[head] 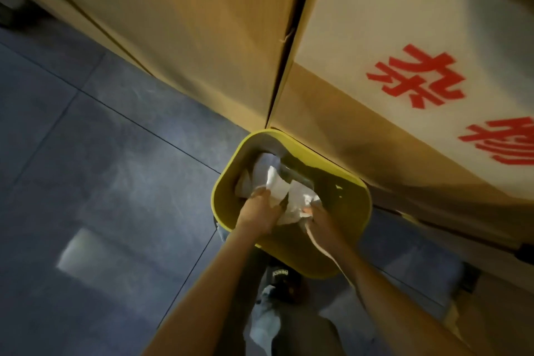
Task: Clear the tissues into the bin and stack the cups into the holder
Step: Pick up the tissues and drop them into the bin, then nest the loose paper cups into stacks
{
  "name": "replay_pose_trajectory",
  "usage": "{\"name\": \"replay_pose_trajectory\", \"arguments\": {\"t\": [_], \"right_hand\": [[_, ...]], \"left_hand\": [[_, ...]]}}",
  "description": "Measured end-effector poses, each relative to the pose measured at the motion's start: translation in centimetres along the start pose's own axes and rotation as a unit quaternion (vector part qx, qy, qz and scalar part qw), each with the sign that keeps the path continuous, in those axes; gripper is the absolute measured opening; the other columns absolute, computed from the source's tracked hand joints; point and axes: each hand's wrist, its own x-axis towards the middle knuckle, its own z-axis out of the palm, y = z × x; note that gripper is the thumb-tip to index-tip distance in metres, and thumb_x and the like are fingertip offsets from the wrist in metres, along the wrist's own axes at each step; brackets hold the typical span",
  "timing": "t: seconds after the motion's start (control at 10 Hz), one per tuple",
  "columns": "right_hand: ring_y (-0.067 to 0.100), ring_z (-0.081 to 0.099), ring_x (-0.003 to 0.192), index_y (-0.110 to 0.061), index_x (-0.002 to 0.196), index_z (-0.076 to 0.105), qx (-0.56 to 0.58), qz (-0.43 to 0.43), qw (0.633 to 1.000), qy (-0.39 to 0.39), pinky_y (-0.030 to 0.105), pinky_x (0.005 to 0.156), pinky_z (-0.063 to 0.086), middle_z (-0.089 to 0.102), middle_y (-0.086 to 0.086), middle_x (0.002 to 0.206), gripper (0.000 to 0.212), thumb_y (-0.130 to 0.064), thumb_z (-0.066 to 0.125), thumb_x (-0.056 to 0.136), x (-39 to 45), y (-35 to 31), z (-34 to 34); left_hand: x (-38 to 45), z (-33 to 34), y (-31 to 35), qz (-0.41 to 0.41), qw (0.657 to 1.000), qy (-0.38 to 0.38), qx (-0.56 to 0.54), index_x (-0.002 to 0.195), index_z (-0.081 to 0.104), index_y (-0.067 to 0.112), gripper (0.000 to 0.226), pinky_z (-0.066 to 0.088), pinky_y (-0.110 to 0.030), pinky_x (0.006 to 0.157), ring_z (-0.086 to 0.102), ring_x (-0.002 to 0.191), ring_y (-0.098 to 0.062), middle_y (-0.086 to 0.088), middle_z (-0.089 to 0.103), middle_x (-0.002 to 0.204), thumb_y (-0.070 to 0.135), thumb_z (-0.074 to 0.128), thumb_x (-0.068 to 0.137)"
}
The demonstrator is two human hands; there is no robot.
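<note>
A yellow bin [228,211] stands on the floor against large cardboard boxes. Both of my hands reach over its mouth. My left hand [258,212] grips a crumpled white tissue [277,186]. My right hand [322,221] holds another bunch of white tissue [302,201], and a thin strip of it trails down along my right forearm. More white paper lies deeper inside the bin [260,166]. No cups and no cup holder are in view.
Two tall cardboard boxes [202,37] rise right behind the bin; the right one [390,23] bears red printed characters. Dark blue floor tiles [101,167] spread to the left. My leg and shoe [281,277] are just below the bin.
</note>
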Motion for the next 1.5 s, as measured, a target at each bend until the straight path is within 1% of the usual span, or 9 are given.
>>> {"name": "replay_pose_trajectory", "arguments": {"t": [0.1, 0.2, 0.4, 0.5, 0.8, 1.0, 1.3, 1.4, 1.5], "right_hand": [[0.034, 0.031, 0.136, -0.001, 0.139, 0.03, -0.09, -0.013, 0.995, -0.037, 0.042, 0.113, 0.028, 0.028, 0.022, 0.149, 0.046, -0.004, 0.039, 0.093, 1.6, 0.5, 0.3], [0.036, 0.033, 0.134, -0.005, 0.137, 0.037, -0.039, -0.015, 0.999, -0.028, 0.044, 0.11, 0.033, 0.029, 0.021, 0.149, 0.049, 0.0, 0.045, 0.088, 1.4, 0.0, 0.1], [0.023, 0.057, 0.101, -0.007, 0.118, 0.055, 0.064, -0.026, 0.998, 0.004, 0.03, 0.079, 0.044, 0.059, 0.012, 0.113, 0.029, -0.012, 0.047, 0.09, -3.6, -3.4, -3.1], [0.031, 0.058, 0.105, -0.005, 0.105, 0.061, 0.063, -0.053, 0.997, 0.007, 0.039, 0.087, 0.045, 0.064, 0.019, 0.112, 0.02, -0.013, 0.047, 0.092, -8.5, -6.9, -6.1], [0.041, 0.062, 0.088, 0.005, 0.085, 0.061, 0.014, -0.158, 0.985, 0.069, 0.048, 0.078, 0.05, 0.067, 0.03, 0.09, 0.026, -0.018, 0.05, 0.091, -24.7, -17.5, -17.0], [0.031, 0.063, 0.082, -0.016, 0.072, 0.055, 0.068, -0.189, 0.965, 0.167, 0.043, 0.079, 0.051, 0.069, 0.016, 0.084, 0.016, -0.025, 0.054, 0.086, -33.2, -22.0, -25.4], [0.028, 0.061, 0.071, -0.018, 0.078, 0.061, 0.189, -0.232, 0.88, 0.369, 0.041, 0.069, 0.048, 0.068, 0.013, 0.072, 0.012, -0.02, 0.053, 0.088, -41.0, -22.7, -35.5], [0.019, 0.059, 0.078, -0.019, 0.089, 0.061, 0.219, -0.226, 0.852, 0.418, 0.034, 0.072, 0.045, 0.065, 0.003, 0.081, 0.012, -0.011, 0.053, 0.086, -41.7, -20.8, -36.6], [0.018, 0.053, 0.111, -0.014, 0.117, 0.055, 0.201, -0.204, 0.872, 0.397, 0.028, 0.092, 0.039, 0.059, 0.006, 0.117, 0.037, -0.003, 0.056, 0.081, -41.4, -17.4, -36.2]], "left_hand": [[0.9, 0.6, -0.3, -0.01, 0.998, -0.057, 0.024, 0.136, 0.034, 0.008, 0.047, 0.025, -0.038, 0.111, 0.029, 0.136, -0.03, -0.015, 0.03, 0.149, 0.025, 0.043, 0.092], [-0.4, 0.7, -0.7, 0.001, 0.999, -0.047, 0.004, 0.124, 0.048, 0.01, 0.039, 0.038, -0.036, 0.097, 0.047, 0.12, -0.03, -0.015, 0.049, 0.133, 0.031, 0.039, 0.093], [-6.2, -1.9, 0.5, 0.019, 1.0, 0.006, -0.017, 0.115, 0.055, 0.015, 0.03, 0.047, -0.039, 0.089, 0.056, 0.104, -0.032, -0.017, 0.061, 0.115, 0.028, 0.039, 0.093], [-10.3, -4.6, 3.1, 0.033, 0.999, 0.011, 0.002, 0.112, 0.057, 0.011, 0.032, 0.048, -0.04, 0.089, 0.057, 0.1, -0.031, -0.019, 0.062, 0.11, 0.029, 0.037, 0.095], [-23.4, -14.3, 16.4, 0.141, 0.986, 0.051, 0.07, 0.093, 0.063, -0.001, 0.032, 0.043, -0.037, 0.081, 0.058, 0.094, -0.031, -0.016, 0.066, 0.094, 0.021, 0.041, 0.092], [-30.8, -21.2, 26.1, 0.243, 0.963, 0.089, 0.073, 0.085, 0.065, -0.001, 0.026, 0.048, -0.044, 0.08, 0.062, 0.088, -0.035, -0.026, 0.069, 0.09, 0.018, 0.048, 0.087], [-36.5, -24.3, 38.7, 0.409, 0.901, 0.102, 0.107, 0.092, 0.063, 0.009, 0.019, 0.049, -0.04, 0.078, 0.062, 0.087, -0.026, -0.014, 0.069, 0.091, 0.02, 0.049, 0.087], [-36.7, -22.9, 41.1, 0.449, 0.88, 0.114, 0.102, 0.098, 0.061, 0.014, 0.016, 0.041, -0.029, 0.069, 0.057, 0.081, -0.019, -0.004, 0.063, 0.084, 0.021, 0.052, 0.086], [-35.9, -20.2, 41.6, 0.466, 0.873, 0.101, 0.1, 0.116, 0.052, 0.014, 0.032, 0.041, -0.027, 0.079, 0.057, 0.098, -0.02, -0.007, 0.059, 0.108, 0.022, 0.055, 0.085]]}}
